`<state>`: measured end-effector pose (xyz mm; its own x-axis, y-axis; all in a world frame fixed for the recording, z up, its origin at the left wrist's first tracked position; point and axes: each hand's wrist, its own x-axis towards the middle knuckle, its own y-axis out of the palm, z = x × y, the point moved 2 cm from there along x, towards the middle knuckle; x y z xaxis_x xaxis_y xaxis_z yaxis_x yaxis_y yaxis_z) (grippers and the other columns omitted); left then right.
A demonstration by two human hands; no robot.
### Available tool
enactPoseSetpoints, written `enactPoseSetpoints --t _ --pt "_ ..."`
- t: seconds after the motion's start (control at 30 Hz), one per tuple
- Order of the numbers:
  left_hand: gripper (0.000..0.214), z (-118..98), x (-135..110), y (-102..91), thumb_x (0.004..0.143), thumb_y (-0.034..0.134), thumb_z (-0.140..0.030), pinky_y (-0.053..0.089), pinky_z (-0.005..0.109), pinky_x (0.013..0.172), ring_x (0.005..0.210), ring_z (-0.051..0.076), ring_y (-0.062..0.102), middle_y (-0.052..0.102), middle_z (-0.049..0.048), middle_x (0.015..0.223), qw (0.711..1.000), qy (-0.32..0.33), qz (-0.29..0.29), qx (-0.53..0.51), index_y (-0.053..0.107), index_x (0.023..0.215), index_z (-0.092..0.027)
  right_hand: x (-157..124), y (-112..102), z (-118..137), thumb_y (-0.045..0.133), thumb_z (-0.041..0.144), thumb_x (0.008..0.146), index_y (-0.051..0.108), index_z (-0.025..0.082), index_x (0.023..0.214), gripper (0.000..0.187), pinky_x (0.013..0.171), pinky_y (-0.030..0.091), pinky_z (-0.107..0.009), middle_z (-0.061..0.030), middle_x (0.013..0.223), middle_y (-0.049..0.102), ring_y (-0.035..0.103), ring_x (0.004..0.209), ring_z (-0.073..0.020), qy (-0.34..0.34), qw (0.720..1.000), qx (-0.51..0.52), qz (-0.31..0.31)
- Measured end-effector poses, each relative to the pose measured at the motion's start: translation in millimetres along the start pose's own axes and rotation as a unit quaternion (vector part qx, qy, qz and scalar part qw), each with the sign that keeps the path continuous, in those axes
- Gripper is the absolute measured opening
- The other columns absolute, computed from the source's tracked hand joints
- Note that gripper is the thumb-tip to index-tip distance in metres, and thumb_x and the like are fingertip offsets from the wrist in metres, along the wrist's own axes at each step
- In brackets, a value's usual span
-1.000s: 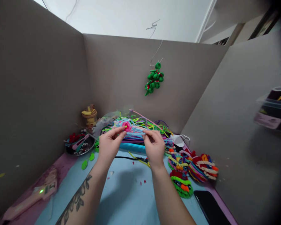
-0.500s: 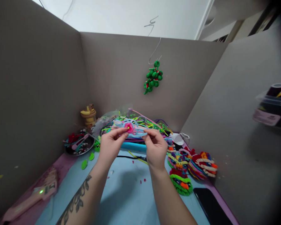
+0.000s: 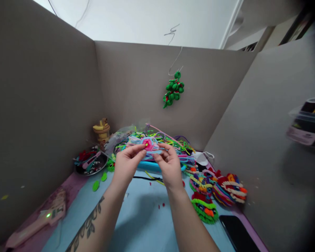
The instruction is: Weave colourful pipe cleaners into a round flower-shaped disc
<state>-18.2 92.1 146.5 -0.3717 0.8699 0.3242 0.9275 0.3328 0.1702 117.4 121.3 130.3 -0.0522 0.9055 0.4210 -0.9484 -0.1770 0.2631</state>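
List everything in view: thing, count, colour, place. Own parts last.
flower: 1, pink and blue, between hands
pipe cleaners: many, multicoloured, behind hands
tray: 1, blue, under pipe cleaners
ornament: 1, green and red, hanging at back
panels: 3, grey, back and sides
pot: 1, yellow-brown, back left
bowl: 1, metallic, left
leaves: 2, green, front of bowl
tool: 1, pink, front left
mask-like piece: 1, white, right of tray
fuzzy bundles: several, multicoloured, right
phone: 1, black, front right
box: 1, clear, right panel
table cover: 1, blue, below hands
left hand: 1, bare, pinching flower
right hand: 1, bare, at flower's right side
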Motion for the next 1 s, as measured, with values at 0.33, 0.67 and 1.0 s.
enactPoseSetpoints --t 0.33,0.67,1.0 --pt "0.027 -3 -5 6.4 0.062 0.077 -0.028 0.054 0.029 0.073 0.080 0.020 0.068 0.074 0.0081 0.087 0.999 -0.026 -0.005 -0.039 0.074 0.085 -0.015 -12 16 -4 0.061 0.019 0.075 0.038 0.021 0.131 0.061 0.079 0.048 -0.030 -0.0085 0.109 0.057 0.058 0.092 -0.0175 -0.108 0.984 -0.140 0.003" --pt "0.030 8 -4 9.1 0.063 0.077 -0.028 0.053 0.027 0.073 0.078 0.017 0.067 0.074 0.0076 0.088 0.997 -0.032 -0.020 -0.069 0.073 0.089 -0.014 -13 11 -4 0.064 0.024 0.077 0.044 0.022 0.109 0.038 0.069 0.044 -0.026 -0.0026 0.097 0.048 0.048 0.074 -0.0113 -0.203 0.960 -0.147 -0.126" --pt "0.031 1 -6 7.6 0.061 0.078 -0.027 0.052 0.025 0.064 0.069 0.015 0.065 0.073 0.0060 0.079 0.998 -0.011 -0.041 -0.040 0.073 0.089 -0.014 -24 14 0 0.059 0.015 0.080 0.058 0.021 0.081 0.006 0.070 0.047 -0.030 -0.0011 0.077 0.062 0.057 0.074 -0.0153 -0.281 0.921 -0.260 -0.075"
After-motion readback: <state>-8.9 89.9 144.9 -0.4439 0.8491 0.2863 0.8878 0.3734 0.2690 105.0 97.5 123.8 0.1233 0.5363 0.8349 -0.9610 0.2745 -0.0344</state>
